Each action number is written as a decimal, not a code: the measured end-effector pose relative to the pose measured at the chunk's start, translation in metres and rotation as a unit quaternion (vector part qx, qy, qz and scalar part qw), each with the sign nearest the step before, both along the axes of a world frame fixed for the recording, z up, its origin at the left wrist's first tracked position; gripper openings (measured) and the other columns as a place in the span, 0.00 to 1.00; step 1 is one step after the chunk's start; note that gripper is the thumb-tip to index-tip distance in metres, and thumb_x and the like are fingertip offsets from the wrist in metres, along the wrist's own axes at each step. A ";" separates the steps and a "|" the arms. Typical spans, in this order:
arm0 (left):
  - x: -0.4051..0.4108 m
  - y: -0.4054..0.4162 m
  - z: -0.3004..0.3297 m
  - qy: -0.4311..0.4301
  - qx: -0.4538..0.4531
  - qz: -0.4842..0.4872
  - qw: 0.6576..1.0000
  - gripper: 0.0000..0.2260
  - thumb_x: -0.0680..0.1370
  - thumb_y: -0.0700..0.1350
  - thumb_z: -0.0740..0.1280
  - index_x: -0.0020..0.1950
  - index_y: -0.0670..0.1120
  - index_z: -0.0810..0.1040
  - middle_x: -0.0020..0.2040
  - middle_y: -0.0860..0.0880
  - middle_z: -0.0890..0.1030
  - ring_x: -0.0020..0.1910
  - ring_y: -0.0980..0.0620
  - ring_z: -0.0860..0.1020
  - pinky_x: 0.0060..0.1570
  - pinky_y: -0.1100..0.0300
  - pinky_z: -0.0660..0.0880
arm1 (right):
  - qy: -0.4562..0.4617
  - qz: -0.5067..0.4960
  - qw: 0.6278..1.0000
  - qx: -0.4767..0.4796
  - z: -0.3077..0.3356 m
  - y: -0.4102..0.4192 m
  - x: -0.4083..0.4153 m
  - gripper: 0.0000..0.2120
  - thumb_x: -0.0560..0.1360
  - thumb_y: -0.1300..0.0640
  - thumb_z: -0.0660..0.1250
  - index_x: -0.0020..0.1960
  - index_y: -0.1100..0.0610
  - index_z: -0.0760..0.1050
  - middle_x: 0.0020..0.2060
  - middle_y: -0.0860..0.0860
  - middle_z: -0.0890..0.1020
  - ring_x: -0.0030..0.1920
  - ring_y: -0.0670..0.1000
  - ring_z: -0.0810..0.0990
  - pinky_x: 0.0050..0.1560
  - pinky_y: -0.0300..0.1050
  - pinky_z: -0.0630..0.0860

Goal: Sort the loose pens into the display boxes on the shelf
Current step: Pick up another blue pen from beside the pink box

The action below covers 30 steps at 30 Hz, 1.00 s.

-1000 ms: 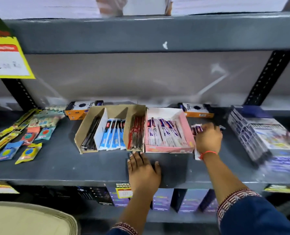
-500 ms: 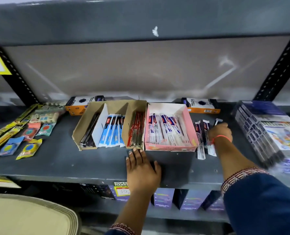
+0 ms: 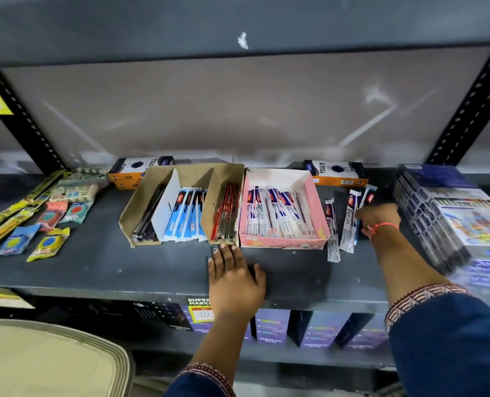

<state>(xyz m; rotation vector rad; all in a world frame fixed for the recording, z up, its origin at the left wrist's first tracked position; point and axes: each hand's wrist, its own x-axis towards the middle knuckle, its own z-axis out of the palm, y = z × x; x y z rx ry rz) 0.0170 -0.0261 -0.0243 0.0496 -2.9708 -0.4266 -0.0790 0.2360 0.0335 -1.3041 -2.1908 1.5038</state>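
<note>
While the left hand (image 3: 235, 282) lies flat with fingers spread on the grey shelf (image 3: 95, 270), fingertips touching the front of the brown box (image 3: 180, 204), the right hand (image 3: 378, 219) at centre right curls onto loose pens (image 3: 349, 222); whether it grips one, cannot tell. Pens lie just beside the pink box (image 3: 283, 213), on its right.
</note>
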 end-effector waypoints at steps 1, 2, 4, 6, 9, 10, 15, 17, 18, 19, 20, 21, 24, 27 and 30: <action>0.000 0.000 0.000 0.001 0.002 -0.002 1.000 0.29 0.78 0.54 0.51 0.73 0.38 0.49 0.75 0.38 0.55 0.74 0.41 0.50 0.72 0.49 0.43 | 0.021 -0.010 1.000 0.013 0.004 0.000 0.003 0.26 0.69 0.65 0.67 0.65 0.67 0.64 0.63 0.65 0.74 0.61 0.65 0.75 0.62 0.60 0.74; 0.000 0.000 -0.001 0.000 0.004 -0.003 1.000 0.29 0.78 0.55 0.51 0.73 0.38 0.49 0.75 0.38 0.55 0.74 0.41 0.50 0.72 0.49 0.43 | 0.046 -0.017 0.998 0.032 0.007 0.000 0.005 0.26 0.69 0.65 0.67 0.65 0.66 0.64 0.63 0.65 0.74 0.61 0.65 0.75 0.62 0.58 0.74; -0.001 -0.001 -0.002 -0.003 0.005 -0.006 1.000 0.30 0.78 0.55 0.50 0.73 0.38 0.48 0.75 0.38 0.54 0.74 0.41 0.49 0.72 0.49 0.42 | 0.096 -0.032 0.993 0.067 0.017 0.001 0.010 0.25 0.69 0.66 0.67 0.64 0.66 0.64 0.62 0.66 0.75 0.61 0.64 0.75 0.62 0.54 0.72; -0.002 -0.002 -0.003 -0.007 0.003 -0.007 1.000 0.30 0.78 0.55 0.50 0.73 0.39 0.48 0.75 0.38 0.53 0.74 0.41 0.49 0.72 0.49 0.42 | 0.149 -0.031 0.984 0.089 0.030 0.000 0.013 0.25 0.69 0.67 0.66 0.64 0.64 0.66 0.62 0.64 0.76 0.61 0.62 0.76 0.60 0.49 0.72; -0.001 -0.002 -0.003 -0.008 -0.001 -0.010 1.000 0.30 0.78 0.55 0.50 0.73 0.38 0.48 0.75 0.37 0.54 0.74 0.41 0.50 0.72 0.48 0.44 | 0.215 -0.015 0.971 0.103 0.044 -0.004 0.013 0.23 0.69 0.66 0.67 0.63 0.61 0.68 0.60 0.61 0.78 0.59 0.58 0.77 0.57 0.42 0.72; -0.001 -0.002 -0.003 -0.009 -0.004 -0.010 1.000 0.30 0.78 0.55 0.50 0.73 0.38 0.47 0.75 0.37 0.54 0.73 0.40 0.50 0.72 0.48 0.44 | 0.220 -0.009 0.969 0.113 0.046 -0.007 0.014 0.23 0.69 0.66 0.67 0.63 0.61 0.68 0.60 0.61 0.79 0.59 0.58 0.77 0.55 0.41 0.72; -0.001 -0.004 -0.004 -0.010 0.008 -0.024 1.000 0.30 0.79 0.55 0.49 0.73 0.37 0.46 0.75 0.37 0.53 0.74 0.41 0.49 0.72 0.49 0.43 | 0.149 0.025 0.983 0.101 0.025 -0.021 0.019 0.26 0.68 0.68 0.70 0.65 0.62 0.70 0.60 0.63 0.78 0.60 0.60 0.77 0.60 0.47 0.72; 0.000 -0.004 -0.004 -0.008 0.015 -0.027 0.999 0.30 0.79 0.55 0.49 0.73 0.38 0.45 0.75 0.37 0.53 0.74 0.41 0.49 0.72 0.49 0.43 | 0.097 0.032 0.991 0.090 0.010 -0.024 0.021 0.25 0.67 0.66 0.73 0.64 0.65 0.72 0.61 0.64 0.78 0.62 0.61 0.76 0.63 0.49 0.71; 0.000 -0.005 -0.003 -0.007 0.017 -0.027 0.999 0.30 0.79 0.55 0.48 0.73 0.37 0.45 0.75 0.37 0.53 0.74 0.41 0.49 0.72 0.49 0.43 | 0.078 0.034 0.993 0.087 0.004 -0.025 0.022 0.23 0.67 0.66 0.73 0.61 0.67 0.75 0.60 0.65 0.79 0.61 0.62 0.77 0.64 0.51 0.72; 0.000 -0.005 -0.003 -0.005 0.019 -0.027 0.999 0.30 0.79 0.55 0.48 0.73 0.37 0.45 0.75 0.37 0.53 0.74 0.41 0.50 0.72 0.49 0.43 | 0.065 0.031 0.994 0.082 0.000 -0.025 0.024 0.20 0.67 0.66 0.73 0.58 0.69 0.77 0.58 0.66 0.80 0.59 0.62 0.78 0.64 0.53 0.73; 0.001 -0.004 -0.002 -0.003 0.021 -0.028 0.999 0.30 0.78 0.55 0.47 0.73 0.37 0.46 0.75 0.36 0.53 0.74 0.41 0.50 0.72 0.49 0.44 | 0.060 0.018 0.995 0.073 -0.003 -0.024 0.025 0.18 0.67 0.66 0.73 0.55 0.70 0.78 0.56 0.66 0.81 0.57 0.62 0.79 0.63 0.53 0.74; 0.001 -0.004 -0.002 -0.002 0.028 -0.029 0.999 0.31 0.78 0.55 0.47 0.73 0.36 0.46 0.75 0.36 0.54 0.74 0.40 0.51 0.72 0.48 0.45 | 0.062 -0.001 0.996 0.057 -0.004 -0.023 0.025 0.16 0.67 0.66 0.73 0.54 0.70 0.80 0.55 0.65 0.82 0.54 0.60 0.81 0.61 0.53 0.74; 0.001 -0.003 -0.001 0.000 0.043 -0.030 0.999 0.31 0.78 0.54 0.51 0.72 0.35 0.48 0.74 0.35 0.55 0.73 0.39 0.53 0.72 0.47 0.47 | 0.140 -0.037 0.988 -0.050 0.000 -0.022 0.031 0.13 0.68 0.68 0.72 0.52 0.70 0.80 0.35 0.57 0.87 0.32 0.48 0.79 0.45 0.44 0.79; 0.000 -0.004 -0.002 -0.010 0.035 -0.025 0.999 0.31 0.78 0.54 0.50 0.73 0.36 0.46 0.75 0.36 0.54 0.73 0.40 0.52 0.72 0.48 0.45 | 0.225 -0.003 0.956 -0.189 0.017 -0.039 0.042 0.03 0.71 0.70 0.68 0.40 0.64 0.79 0.13 0.44 0.76 0.15 0.38 0.69 0.19 0.29 0.67; -0.002 -0.004 -0.003 -0.007 0.033 -0.022 0.999 0.31 0.78 0.55 0.48 0.73 0.36 0.46 0.75 0.37 0.54 0.74 0.41 0.52 0.72 0.49 0.45 | 0.267 0.081 0.917 -0.285 0.039 -0.072 0.059 0.10 0.72 0.69 0.66 0.35 0.58 0.76 0.17 0.46 0.79 0.17 0.41 0.74 0.19 0.29 0.70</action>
